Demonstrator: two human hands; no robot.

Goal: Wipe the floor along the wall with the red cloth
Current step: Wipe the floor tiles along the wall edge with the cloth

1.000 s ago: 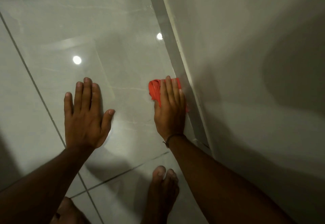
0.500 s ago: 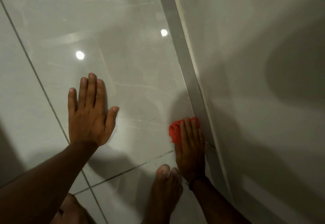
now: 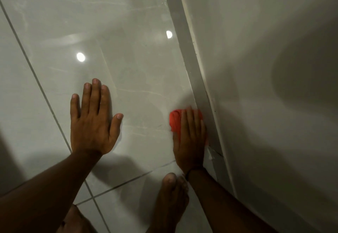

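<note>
Right hand (image 3: pixel 190 137) lies flat, palm down, fingers extended and together, pressing the red cloth (image 3: pixel 175 121) onto the floor (image 3: pixel 139 71); no closed grip, cloth pinned under palm and fingers. Cloth bunched, showing past the fingertips and on the thumb side, just beside the grey skirting (image 3: pixel 192 64) at the foot of the wall (image 3: pixel 265 40). Little-finger edge of the hand sits against the skirting. Left hand (image 3: pixel 93 123) open, fingers spread, flat on the glossy tile, well apart from the cloth, holding nothing. A bare foot (image 3: pixel 172 199) rests near the right wrist. Grout lines cross below the hands.
</note>
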